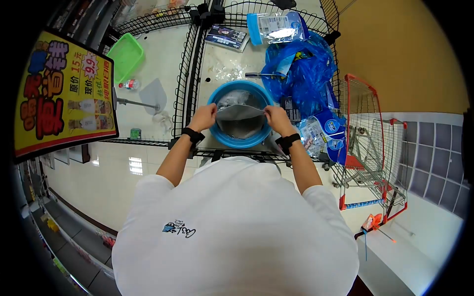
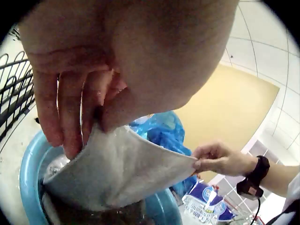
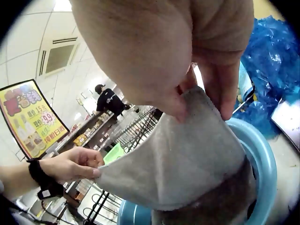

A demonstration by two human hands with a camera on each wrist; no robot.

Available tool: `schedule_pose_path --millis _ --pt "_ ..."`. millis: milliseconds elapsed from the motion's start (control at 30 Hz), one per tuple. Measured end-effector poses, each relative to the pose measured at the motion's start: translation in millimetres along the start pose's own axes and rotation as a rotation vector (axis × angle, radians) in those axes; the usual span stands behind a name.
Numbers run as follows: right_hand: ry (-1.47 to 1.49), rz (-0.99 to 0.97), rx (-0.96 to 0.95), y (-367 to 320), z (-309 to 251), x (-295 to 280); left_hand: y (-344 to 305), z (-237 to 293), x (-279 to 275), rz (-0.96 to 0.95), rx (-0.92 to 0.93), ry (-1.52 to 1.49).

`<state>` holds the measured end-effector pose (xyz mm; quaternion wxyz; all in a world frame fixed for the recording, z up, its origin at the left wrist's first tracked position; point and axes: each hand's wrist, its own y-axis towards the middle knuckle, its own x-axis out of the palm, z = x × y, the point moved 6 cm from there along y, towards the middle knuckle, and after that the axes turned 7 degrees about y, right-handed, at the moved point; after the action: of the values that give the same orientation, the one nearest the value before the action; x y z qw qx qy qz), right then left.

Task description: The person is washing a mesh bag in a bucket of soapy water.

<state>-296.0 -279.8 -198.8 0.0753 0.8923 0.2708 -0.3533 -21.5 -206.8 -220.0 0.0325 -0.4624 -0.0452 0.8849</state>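
Observation:
A grey cloth [image 1: 240, 112] is stretched between the two hands over a blue basin [image 1: 214, 134] that holds dark water. The left hand [image 1: 203, 118] pinches one upper corner, and the right hand [image 1: 279, 120] pinches the other. In the left wrist view the cloth [image 2: 117, 168] sags between the hands, its lower part down inside the basin [image 2: 29, 173]. The right wrist view shows the cloth [image 3: 173, 159] held by thumb and fingers at its corner, with a darker lower part over the basin [image 3: 265, 164]. Something clear and shiny lies in the basin behind the cloth.
Blue plastic bags [image 1: 308, 74] and a blue-lidded clear package [image 1: 276, 28] lie right of the basin. A stick-like tool [image 1: 259, 75] is behind it. Black wire racks [image 1: 183, 84] edge the surface. A green basket [image 1: 127, 58] and yellow sign [image 1: 66, 93] stand left, a shopping cart [image 1: 363, 143] right.

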Motion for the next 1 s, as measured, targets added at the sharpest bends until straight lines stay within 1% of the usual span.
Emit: schedule_pose_path --millis 33,67,133,167,200,267,333,400,500,567,633,667,800,867,1000 --pt "-0.025 0.049 -0.047 -2 -6 -9 -1 5 -14 0.016 -0.013 -0.009" --pt "-0.028 0.054 -0.052 -3 -9 -15 -2 9 -24 0.022 -0.009 -0.008" --pt "0.041 0.134 -0.077 -6 -21 -32 -4 11 -42 0.096 0.008 -0.094" --pt "0.067 0.153 -0.072 -8 -27 -39 -6 14 -49 0.159 0.071 -0.065" --pt "0.066 0.154 -0.077 -9 -34 -44 -8 19 -54 0.164 0.072 -0.064" --pt "0.054 0.198 -0.128 -11 -47 -55 -12 33 -71 0.156 0.059 -0.164" --pt "0.059 0.224 -0.154 -13 -55 -63 -18 46 -85 0.166 0.066 -0.164" --pt "0.065 0.247 -0.180 -15 -62 -71 -24 54 -97 0.279 0.134 -0.161" --pt "0.146 0.263 -0.153 -18 -72 -82 -32 65 -111 0.330 0.139 -0.247" --pt "0.194 0.279 -0.151 -20 -83 -92 -35 74 -121 0.329 0.118 -0.233" --pt "0.197 0.286 -0.178 -20 -91 -98 -37 78 -125 0.328 0.097 -0.219" --pt "0.199 0.297 -0.203 -21 -95 -101 -39 80 -128 0.357 0.110 -0.230" --pt "0.228 0.320 -0.192 -22 -110 -112 -45 87 -139 0.424 0.130 -0.248" --pt "0.197 0.371 -0.245 -24 -118 -120 -45 90 -143 0.432 0.119 -0.269" --pt "0.170 0.381 -0.270 -22 -122 -125 -45 96 -150 0.427 0.072 -0.303"
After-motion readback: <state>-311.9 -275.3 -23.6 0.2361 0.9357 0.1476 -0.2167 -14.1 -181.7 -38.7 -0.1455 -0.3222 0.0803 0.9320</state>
